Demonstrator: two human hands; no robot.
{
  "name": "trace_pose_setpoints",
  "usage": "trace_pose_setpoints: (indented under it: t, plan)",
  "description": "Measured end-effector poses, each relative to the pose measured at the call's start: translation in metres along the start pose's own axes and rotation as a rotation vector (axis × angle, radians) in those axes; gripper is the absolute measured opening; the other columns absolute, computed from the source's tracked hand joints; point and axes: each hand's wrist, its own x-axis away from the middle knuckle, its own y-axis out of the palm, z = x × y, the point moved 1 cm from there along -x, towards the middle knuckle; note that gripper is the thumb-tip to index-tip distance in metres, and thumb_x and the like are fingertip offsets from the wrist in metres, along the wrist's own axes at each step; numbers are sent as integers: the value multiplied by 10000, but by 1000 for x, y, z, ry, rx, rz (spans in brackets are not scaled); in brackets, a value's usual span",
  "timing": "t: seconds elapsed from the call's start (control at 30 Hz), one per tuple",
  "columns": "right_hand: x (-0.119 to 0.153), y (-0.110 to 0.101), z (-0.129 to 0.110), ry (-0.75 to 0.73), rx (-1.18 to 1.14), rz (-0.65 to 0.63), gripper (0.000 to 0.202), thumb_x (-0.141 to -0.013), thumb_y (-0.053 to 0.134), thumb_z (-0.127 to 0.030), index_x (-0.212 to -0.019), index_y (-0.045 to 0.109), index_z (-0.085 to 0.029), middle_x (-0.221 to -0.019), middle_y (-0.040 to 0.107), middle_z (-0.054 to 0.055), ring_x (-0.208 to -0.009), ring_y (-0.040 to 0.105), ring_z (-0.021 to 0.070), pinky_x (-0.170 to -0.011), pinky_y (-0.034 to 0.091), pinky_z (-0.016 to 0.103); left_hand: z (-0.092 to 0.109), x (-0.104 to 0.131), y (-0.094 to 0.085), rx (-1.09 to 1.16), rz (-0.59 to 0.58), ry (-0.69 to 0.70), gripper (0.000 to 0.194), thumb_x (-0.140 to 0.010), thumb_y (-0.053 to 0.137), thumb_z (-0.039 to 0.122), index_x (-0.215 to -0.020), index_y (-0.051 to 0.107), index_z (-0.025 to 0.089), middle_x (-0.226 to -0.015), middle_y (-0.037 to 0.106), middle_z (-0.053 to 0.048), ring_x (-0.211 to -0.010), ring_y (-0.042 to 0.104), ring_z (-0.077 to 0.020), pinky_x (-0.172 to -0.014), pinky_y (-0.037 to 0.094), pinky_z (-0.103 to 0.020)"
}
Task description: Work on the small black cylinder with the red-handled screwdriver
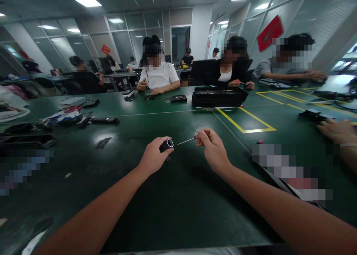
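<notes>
My left hand (153, 157) grips a small black cylinder with a silver rim (167, 145), its open end facing right. My right hand (212, 148) pinches a thin screwdriver with a red handle (187, 140); its metal tip points left toward the cylinder's rim and stops just short of it. Both hands hover a little above the dark green table (156, 199), near its middle.
A black tray (219, 96) sits across the table, beside yellow floor-tape lines (245, 129). Tools and cables (67, 118) lie at the left. Several people sit at the far side; another person's hand (337, 130) rests at the right edge.
</notes>
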Motion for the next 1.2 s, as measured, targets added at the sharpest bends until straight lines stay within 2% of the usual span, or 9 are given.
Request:
trace_pose_setpoints:
  t: [0.1,0.23,0.33,0.47,0.57,0.67,0.77,0.9,1.2]
  plan:
    - [0,0,0,3,-12,-1,235,-961,526,-447,-948,598,-224,-818,600,12,-746,570,172,-709,484,344,-1,0,-2,114,77,-46,328,-893,646,301,-1211,618,227,-1190,662,-55,-1094,618,-233,-965,482,-388]
    - [1,0,-3,-5,-4,-12,228,-962,520,-437,-951,595,-222,-808,598,14,-747,572,177,-715,481,352,3,1,-9,174,32,-64,388,-929,534,267,-1316,524,232,-1173,647,-54,-1071,614,-213,-942,466,-370]
    - [2,-1,-6,-8,41,-30,231,-964,509,-434,-937,593,-221,-806,608,20,-749,579,179,-724,482,357,8,2,-17,63,-67,-83,420,-882,601,297,-1291,533,228,-1035,662,-37,-899,633,-203,-807,473,-339]
    - [3,-1,-10,5,79,-37,237,-960,502,-433,-933,592,-215,-805,621,27,-745,585,183,-723,481,361,12,0,-26,-92,-272,-63,290,-870,643,456,-1051,669,231,-930,684,-22,-817,638,-205,-715,448,-324]
    - [2,0,-11,12,82,-41,242,-955,503,-438,-929,590,-214,-800,622,27,-744,585,185,-721,479,363,7,-2,-31,-180,-407,-28,259,-878,634,452,-1032,703,257,-1020,702,-19,-914,645,-216,-768,454,-330]
    - [3,0,-11,3,82,-50,238,-955,500,-438,-913,582,-218,-785,618,22,-732,581,181,-713,478,358,-1,-3,-32,-270,-505,-24,334,-872,642,437,-1170,685,293,-1185,685,-22,-1069,626,-240,-887,454,-353]
    - [3,0,-11,-2,89,-55,241,-960,492,-437,-910,580,-219,-784,618,21,-724,581,178,-708,479,353,-7,-3,-31,-310,-569,-41,396,-865,650,433,-1243,654,315,-1255,664,-20,-1126,610,-248,-934,449,-361]
    - [3,0,-8,-2,89,-58,244,-958,494,-441,-916,586,-219,-797,626,25,-731,585,179,-705,481,351,-7,-4,-28,-329,-599,-20,321,-873,640,409,-1170,692,299,-1186,683,-22,-1077,623,-230,-905,455,-338]
    - [-1,1,-2,15,65,-63,245,-950,516,-447,-910,592,-217,-764,619,12,-687,574,169,-681,477,343,-7,-3,-25,-344,-583,18,302,-882,637,442,-1147,709,317,-1144,664,-17,-1042,611,-221,-860,452,-329]
